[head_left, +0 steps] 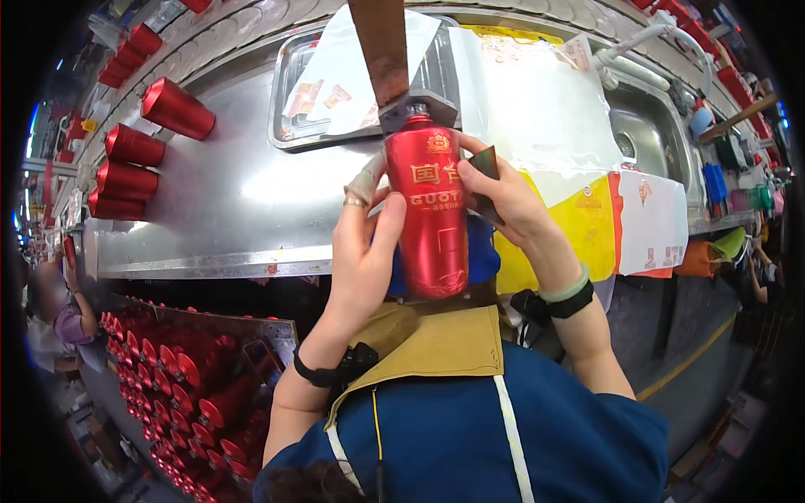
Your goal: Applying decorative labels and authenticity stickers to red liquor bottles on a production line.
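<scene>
One red bottle (429,239), gold lettering (425,173) facing up

Beyond it, a brown post (379,50) is blocking part of a metal tray (293,134) bearing white sheets (365,67). Red vessels (178,109) are standing leftward on the tabletop (235,205); a yellow sheet (579,230) is lying rightward, near a sink (658,142). A gold emblem (438,142) and large gold characters are showing on the bottle, which is being held over the tabletop's near edge. The left hand (365,239) is curving around one side; the right hand (509,197) is pinching a dark green strip (484,166) and touching the other.
</scene>
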The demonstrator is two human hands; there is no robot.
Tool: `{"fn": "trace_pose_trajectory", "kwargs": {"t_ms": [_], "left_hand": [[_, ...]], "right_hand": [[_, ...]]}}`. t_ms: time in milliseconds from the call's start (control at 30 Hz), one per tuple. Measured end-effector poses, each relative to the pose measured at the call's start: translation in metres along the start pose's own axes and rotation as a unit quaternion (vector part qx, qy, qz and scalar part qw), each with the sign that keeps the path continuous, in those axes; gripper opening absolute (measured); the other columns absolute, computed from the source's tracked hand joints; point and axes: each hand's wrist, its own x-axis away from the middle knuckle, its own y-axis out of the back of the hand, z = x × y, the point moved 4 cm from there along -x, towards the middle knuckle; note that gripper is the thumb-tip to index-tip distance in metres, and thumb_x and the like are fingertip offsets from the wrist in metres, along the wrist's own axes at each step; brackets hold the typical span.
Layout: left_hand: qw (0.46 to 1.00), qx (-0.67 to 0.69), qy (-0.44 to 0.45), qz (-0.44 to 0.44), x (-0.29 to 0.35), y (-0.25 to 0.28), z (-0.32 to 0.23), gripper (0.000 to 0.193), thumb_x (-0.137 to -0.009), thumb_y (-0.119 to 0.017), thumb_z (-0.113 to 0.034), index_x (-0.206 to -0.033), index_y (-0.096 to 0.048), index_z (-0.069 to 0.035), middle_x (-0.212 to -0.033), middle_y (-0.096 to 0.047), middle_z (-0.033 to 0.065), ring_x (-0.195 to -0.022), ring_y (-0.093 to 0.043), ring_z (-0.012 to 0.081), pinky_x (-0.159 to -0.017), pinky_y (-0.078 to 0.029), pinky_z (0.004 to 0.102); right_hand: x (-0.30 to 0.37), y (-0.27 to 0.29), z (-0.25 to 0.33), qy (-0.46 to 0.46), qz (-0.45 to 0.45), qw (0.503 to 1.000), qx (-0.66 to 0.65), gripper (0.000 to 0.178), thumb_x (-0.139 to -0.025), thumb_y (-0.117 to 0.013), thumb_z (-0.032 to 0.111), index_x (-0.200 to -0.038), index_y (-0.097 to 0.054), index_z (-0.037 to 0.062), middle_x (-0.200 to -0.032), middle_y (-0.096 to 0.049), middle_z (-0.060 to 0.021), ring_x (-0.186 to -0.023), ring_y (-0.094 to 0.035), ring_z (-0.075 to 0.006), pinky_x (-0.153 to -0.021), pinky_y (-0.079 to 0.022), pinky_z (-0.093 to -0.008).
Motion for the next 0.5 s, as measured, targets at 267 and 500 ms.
{"fn": "trace_pose_trajectory", "kwargs": {"t_ms": [267, 500], "left_hand": [[0.977, 0.165, 0.138, 0.012, -0.033, -0.016, 0.023, 0.061, -0.109, -0.058, -0.029, -0.158, -0.033, -0.003, -0.146, -0.052, 0.0126, -0.130, -0.055, 0.0169, -0.110, -0.046, 0.0330], [0.966, 0.207, 0.151, 0.044, -0.034, -0.014, 0.027, 0.056, -0.111, -0.052, -0.028, -0.157, -0.032, -0.003, -0.147, -0.051, 0.0129, -0.132, -0.054, 0.0172, -0.111, -0.046, 0.0339]], "right_hand": [[0.004, -0.004, 0.005, 0.016, -0.042, 0.999, 0.030, 0.063, -0.099, -0.074, 0.024, -0.153, -0.047, 0.0074, -0.100, -0.061, 0.0041, -0.088, -0.056, -0.0057, -0.080, -0.047, -0.0231], [0.004, -0.022, 0.015, 0.061, -0.099, 0.984, 0.135, 0.066, -0.092, -0.081, 0.022, -0.145, -0.048, 0.0002, -0.097, -0.052, 0.0012, -0.082, -0.050, -0.0046, -0.074, -0.045, -0.0227]]}}
